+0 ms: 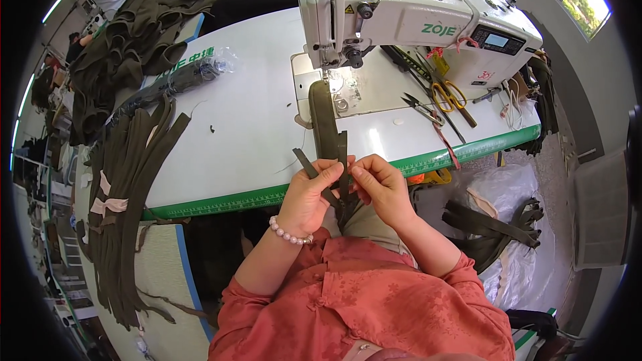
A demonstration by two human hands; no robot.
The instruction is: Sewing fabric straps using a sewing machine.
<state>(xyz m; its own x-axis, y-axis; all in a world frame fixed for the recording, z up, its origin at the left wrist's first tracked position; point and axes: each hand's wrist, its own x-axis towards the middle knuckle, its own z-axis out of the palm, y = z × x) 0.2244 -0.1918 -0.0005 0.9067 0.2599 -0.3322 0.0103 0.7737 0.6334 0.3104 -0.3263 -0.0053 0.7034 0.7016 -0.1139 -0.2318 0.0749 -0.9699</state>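
Observation:
A dark olive fabric piece (324, 110) runs from under the sewing machine's needle toward me, over the table's front edge. My left hand (309, 194), with a beaded bracelet at the wrist, pinches a narrow dark olive fabric strip (343, 150) between thumb and fingers. One end of the strip stands up above the thumb, and another narrow end sticks out to the left of the hand. Close against the strip's right side, my right hand (382, 187) is closed in a pinch. What lies between its fingertips is too small to tell.
The white sewing machine (408, 17) stands ahead. Thread snips (422, 108) and yellow-handled scissors (447, 95) lie right of the needle. A tied bundle of olive strips (124, 180) hangs over the left edge. More strips (495, 227) rest on plastic at right. People work far left.

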